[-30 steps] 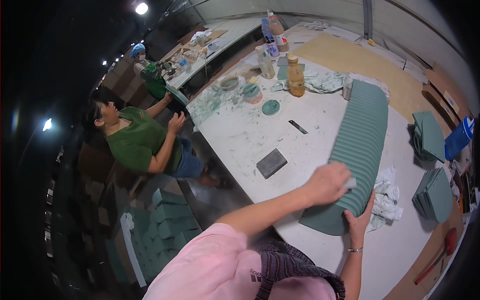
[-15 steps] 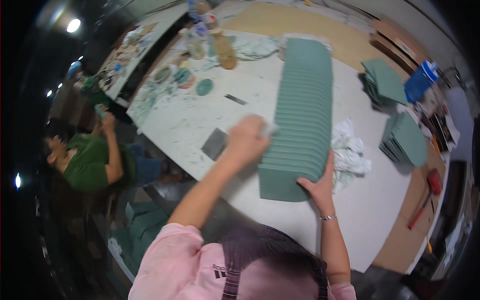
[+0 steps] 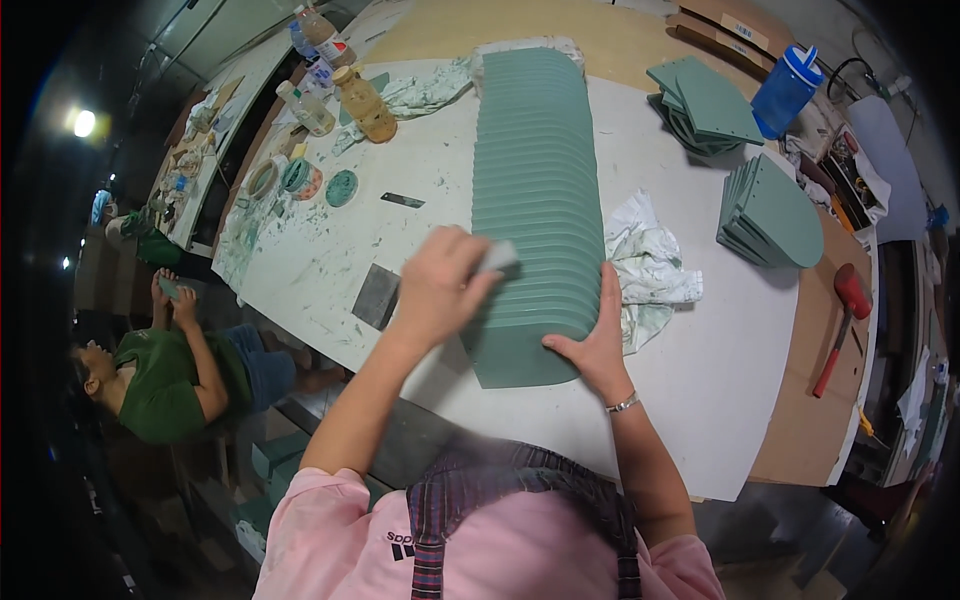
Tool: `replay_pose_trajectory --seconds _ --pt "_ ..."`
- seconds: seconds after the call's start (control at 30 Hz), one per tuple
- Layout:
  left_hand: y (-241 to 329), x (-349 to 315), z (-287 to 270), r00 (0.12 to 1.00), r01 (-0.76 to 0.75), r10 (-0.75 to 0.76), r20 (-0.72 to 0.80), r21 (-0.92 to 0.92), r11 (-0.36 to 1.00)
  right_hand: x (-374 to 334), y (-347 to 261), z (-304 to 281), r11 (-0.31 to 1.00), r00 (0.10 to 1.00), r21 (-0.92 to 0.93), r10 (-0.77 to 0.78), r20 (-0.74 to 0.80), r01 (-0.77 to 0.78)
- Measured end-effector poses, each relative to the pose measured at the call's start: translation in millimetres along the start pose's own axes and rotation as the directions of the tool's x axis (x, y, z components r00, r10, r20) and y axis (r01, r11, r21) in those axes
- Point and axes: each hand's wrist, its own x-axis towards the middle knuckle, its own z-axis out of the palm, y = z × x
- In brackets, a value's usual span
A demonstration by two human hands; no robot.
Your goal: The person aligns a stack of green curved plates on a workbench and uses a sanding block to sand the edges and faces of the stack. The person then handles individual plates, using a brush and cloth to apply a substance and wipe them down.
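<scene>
A long row of tightly packed green rounded panels (image 3: 535, 190) lies on the white work table, running away from me. My left hand (image 3: 445, 285) is closed around a small light-grey block (image 3: 500, 259), which touches the row's left side. At the near end, my right hand (image 3: 593, 348) grips the row, its thumb on the front panel and its fingers along the right side. A dark grey square sheet (image 3: 376, 296) lies left of my left hand. Farther off is a short dark blade (image 3: 402, 200). A crumpled white cloth (image 3: 648, 265) lies right of the row.
Bottles (image 3: 366, 104), a tub of green paste (image 3: 301, 179) and a green-smeared lid (image 3: 341, 188) stand at the far left. Loose green panels (image 3: 768, 212), a blue jug (image 3: 788, 92) and a red mallet (image 3: 851, 292) are on the right. Someone in green (image 3: 170, 370) stands left of the table.
The view has shifted, so the table and row appear farther left. My left hand still holds the block at the row's left side. My right hand keeps its grip on the near end.
</scene>
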Motion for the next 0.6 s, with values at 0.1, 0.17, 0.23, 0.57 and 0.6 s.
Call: replay_pose_trajectory --seconds 0.1,0.17,0.23,0.57,0.6 --pt "3.1 -4.1 1.0 0.996 -0.037 0.033 0.084 0.047 0.998 0.4 1.6 -0.5 1.0 1.0 0.01 -0.01 -0.001 0.01" --pt "-16.9 -11.8 -8.9 0.989 0.059 -0.066 0.129 0.064 0.996 -0.7 2.6 -2.3 1.0 1.0 0.029 0.005 -0.014 -0.004" --pt "-22.3 -16.1 -15.3 0.992 0.071 -0.079 0.1 0.083 0.994 1.5 1.1 -1.0 1.0 1.0 -0.016 -0.011 0.004 0.011" --pt "-23.5 -9.6 -9.4 0.988 -0.006 -0.01 0.153 0.107 0.994 2.2 -1.0 -1.0 1.0 1.0 -0.017 0.001 0.005 -0.001" --pt "-16.9 -5.7 -4.6 0.992 -0.06 0.046 0.118 0.113 0.992 1.9 -0.8 -0.1 1.0 1.0 -0.021 -0.005 0.001 0.005"
